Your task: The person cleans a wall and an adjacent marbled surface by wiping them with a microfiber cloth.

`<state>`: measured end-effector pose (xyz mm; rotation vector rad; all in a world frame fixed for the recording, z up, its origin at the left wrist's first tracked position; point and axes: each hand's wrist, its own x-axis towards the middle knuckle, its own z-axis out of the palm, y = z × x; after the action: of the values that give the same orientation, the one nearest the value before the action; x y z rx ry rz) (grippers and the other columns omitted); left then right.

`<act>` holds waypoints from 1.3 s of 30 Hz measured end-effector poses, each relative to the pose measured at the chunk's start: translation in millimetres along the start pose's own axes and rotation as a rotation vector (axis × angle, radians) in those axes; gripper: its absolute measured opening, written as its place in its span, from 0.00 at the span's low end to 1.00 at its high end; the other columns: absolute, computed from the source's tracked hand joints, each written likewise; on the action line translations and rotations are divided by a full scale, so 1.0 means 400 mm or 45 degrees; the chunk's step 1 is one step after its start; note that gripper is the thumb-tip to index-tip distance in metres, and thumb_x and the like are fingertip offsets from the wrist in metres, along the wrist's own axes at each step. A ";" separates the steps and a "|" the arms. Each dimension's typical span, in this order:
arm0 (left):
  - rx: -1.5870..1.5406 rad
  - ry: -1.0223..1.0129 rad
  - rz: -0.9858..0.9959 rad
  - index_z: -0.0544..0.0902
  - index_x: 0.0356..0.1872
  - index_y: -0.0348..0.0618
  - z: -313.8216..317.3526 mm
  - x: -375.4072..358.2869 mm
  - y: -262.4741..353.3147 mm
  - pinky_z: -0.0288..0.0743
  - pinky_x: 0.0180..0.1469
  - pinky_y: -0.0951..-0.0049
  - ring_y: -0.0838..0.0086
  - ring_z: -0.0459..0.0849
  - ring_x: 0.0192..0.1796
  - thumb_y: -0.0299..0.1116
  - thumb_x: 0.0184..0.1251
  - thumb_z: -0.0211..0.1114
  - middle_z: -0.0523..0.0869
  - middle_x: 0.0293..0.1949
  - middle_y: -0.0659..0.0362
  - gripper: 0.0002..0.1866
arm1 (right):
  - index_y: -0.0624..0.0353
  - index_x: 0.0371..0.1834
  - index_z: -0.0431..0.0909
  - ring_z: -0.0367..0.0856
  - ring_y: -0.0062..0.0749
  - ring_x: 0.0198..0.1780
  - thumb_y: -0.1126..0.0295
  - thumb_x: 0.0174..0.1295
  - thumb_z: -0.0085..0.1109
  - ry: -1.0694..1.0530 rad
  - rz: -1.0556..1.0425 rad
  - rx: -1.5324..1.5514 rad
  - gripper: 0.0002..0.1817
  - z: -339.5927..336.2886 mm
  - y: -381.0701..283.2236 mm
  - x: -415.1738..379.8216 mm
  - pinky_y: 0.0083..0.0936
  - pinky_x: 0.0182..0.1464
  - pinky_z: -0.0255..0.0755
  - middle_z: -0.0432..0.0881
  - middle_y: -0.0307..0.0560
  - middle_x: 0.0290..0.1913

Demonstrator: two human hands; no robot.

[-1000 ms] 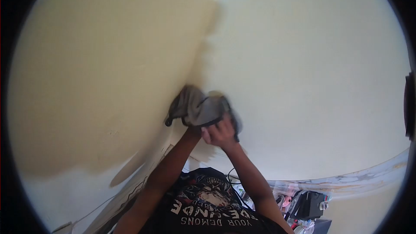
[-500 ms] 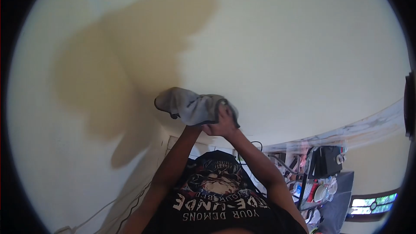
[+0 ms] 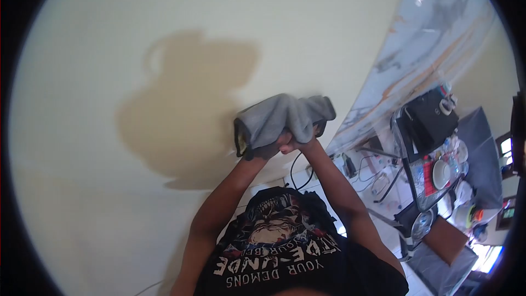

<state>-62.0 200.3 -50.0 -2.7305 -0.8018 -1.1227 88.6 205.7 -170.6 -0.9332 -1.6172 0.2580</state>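
A grey cloth (image 3: 279, 114) with dark edging hangs in folds between my two hands, in front of the pale wall. Beneath its left part, my left hand (image 3: 267, 150) grips the lower edge, most of its fingers covered by the fabric. Close beside it, my right hand (image 3: 298, 144) is closed on the cloth too, and its fingers are partly hidden in the folds. The two hands almost meet under the middle of the cloth. The left end droops and the right end sticks out past my right wrist.
The pale wall (image 3: 307, 27) fills most of the view and carries a shadow. Marble-patterned panelling (image 3: 433, 27) runs along the right. Beyond it stands a cluttered table with a black bag (image 3: 430, 123) and a white bowl (image 3: 441, 174). A black cable (image 3: 292, 175) loops behind my right forearm.
The view has turned, bringing more of the marble panelling and table in at right. The cloth is spread wider to the right, now covering more of my right hand.
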 end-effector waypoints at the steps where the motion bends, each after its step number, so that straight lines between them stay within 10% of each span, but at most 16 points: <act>1: 0.004 -0.039 0.023 0.81 0.53 0.41 0.039 0.030 0.012 0.71 0.62 0.52 0.52 0.80 0.57 0.36 0.61 0.68 0.83 0.51 0.49 0.20 | 0.57 0.64 0.74 0.64 0.51 0.71 0.16 0.37 0.57 0.038 0.021 0.014 0.61 -0.009 0.063 -0.034 0.49 0.76 0.46 0.71 0.51 0.68; 3: -0.242 -0.259 -0.176 0.75 0.63 0.41 0.135 0.039 0.004 0.71 0.67 0.55 0.57 0.78 0.61 0.41 0.65 0.67 0.79 0.59 0.52 0.27 | 0.60 0.64 0.74 0.64 0.49 0.72 0.19 0.36 0.63 0.324 0.031 0.202 0.60 -0.010 0.134 -0.082 0.46 0.77 0.44 0.71 0.52 0.68; 4: -1.380 -0.064 -0.707 0.69 0.68 0.44 0.216 -0.001 -0.002 0.71 0.67 0.59 0.61 0.78 0.62 0.40 0.68 0.64 0.77 0.62 0.55 0.29 | 0.64 0.63 0.74 0.66 0.47 0.71 0.22 0.40 0.64 0.395 -0.493 -0.588 0.59 -0.057 0.140 -0.057 0.45 0.78 0.41 0.72 0.53 0.67; 5: -1.360 -0.106 -0.721 0.69 0.68 0.44 0.244 -0.007 0.002 0.71 0.67 0.59 0.61 0.78 0.62 0.40 0.68 0.64 0.77 0.62 0.55 0.29 | 0.64 0.63 0.74 0.66 0.47 0.71 0.22 0.40 0.64 0.421 -0.457 -0.575 0.59 -0.039 0.159 -0.097 0.45 0.78 0.41 0.72 0.53 0.67; 7: -1.337 -0.336 -0.532 0.67 0.69 0.45 0.277 0.005 -0.006 0.66 0.72 0.61 0.65 0.73 0.67 0.40 0.71 0.61 0.73 0.65 0.56 0.28 | 0.65 0.64 0.73 0.63 0.47 0.73 0.25 0.46 0.63 0.543 0.482 1.092 0.55 0.044 0.222 -0.184 0.43 0.79 0.41 0.70 0.55 0.70; 9: -1.306 -0.450 -0.453 0.66 0.69 0.45 0.276 0.004 -0.007 0.63 0.74 0.63 0.67 0.70 0.69 0.40 0.73 0.59 0.71 0.67 0.57 0.27 | 0.68 0.69 0.66 0.54 0.48 0.77 0.26 0.55 0.55 0.602 0.602 1.526 0.55 0.081 0.219 -0.199 0.42 0.78 0.44 0.63 0.56 0.74; 15: -0.799 -0.529 -0.052 0.70 0.68 0.46 0.283 -0.015 0.026 0.59 0.75 0.63 0.67 0.70 0.70 0.42 0.69 0.58 0.73 0.67 0.57 0.27 | 0.64 0.76 0.50 0.52 0.44 0.77 0.29 0.67 0.36 1.210 0.490 0.162 0.50 0.089 -0.004 -0.108 0.41 0.78 0.45 0.52 0.54 0.78; 22: -0.209 -0.487 0.357 0.73 0.66 0.48 0.255 -0.014 -0.019 0.56 0.75 0.63 0.67 0.70 0.71 0.44 0.65 0.57 0.74 0.67 0.56 0.28 | 0.68 0.77 0.44 0.47 0.52 0.79 0.32 0.70 0.29 1.269 0.389 0.236 0.49 0.192 -0.018 -0.110 0.52 0.77 0.41 0.55 0.64 0.74; 26: 0.181 -0.434 0.472 0.75 0.65 0.49 0.134 -0.087 -0.111 0.53 0.76 0.63 0.67 0.69 0.72 0.45 0.63 0.57 0.75 0.67 0.56 0.28 | 0.66 0.77 0.47 0.51 0.54 0.77 0.32 0.70 0.31 1.133 0.248 0.021 0.48 0.258 -0.135 -0.037 0.49 0.76 0.44 0.59 0.64 0.72; 33: 0.769 -0.027 0.204 0.85 0.52 0.55 -0.364 -0.327 -0.242 0.63 0.66 0.70 0.71 0.74 0.67 0.48 0.57 0.60 0.83 0.57 0.67 0.22 | 0.63 0.77 0.51 0.56 0.47 0.77 0.31 0.61 0.49 -0.007 -0.132 0.182 0.53 0.480 -0.302 -0.009 0.46 0.77 0.46 0.62 0.56 0.74; 36: 0.346 0.227 -0.121 0.85 0.49 0.51 -0.438 -0.535 -0.378 0.69 0.63 0.61 0.69 0.79 0.59 0.48 0.56 0.65 0.84 0.51 0.64 0.21 | 0.46 0.66 0.75 0.66 0.46 0.72 0.37 0.55 0.60 -0.700 -0.313 -0.493 0.39 0.638 -0.270 -0.052 0.52 0.72 0.56 0.71 0.48 0.70; 39: 0.298 0.312 -0.395 0.83 0.51 0.47 -0.456 -0.732 -0.441 0.71 0.63 0.59 0.64 0.80 0.56 0.49 0.56 0.68 0.85 0.50 0.60 0.24 | 0.39 0.60 0.81 0.71 0.44 0.69 0.39 0.54 0.60 -0.659 -0.625 -0.694 0.31 0.693 -0.499 0.038 0.52 0.68 0.60 0.76 0.44 0.66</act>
<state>-439.0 175.6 -136.0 -2.2773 -1.2565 -1.2901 -247.1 173.4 -113.7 -0.8686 -2.4077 -0.3283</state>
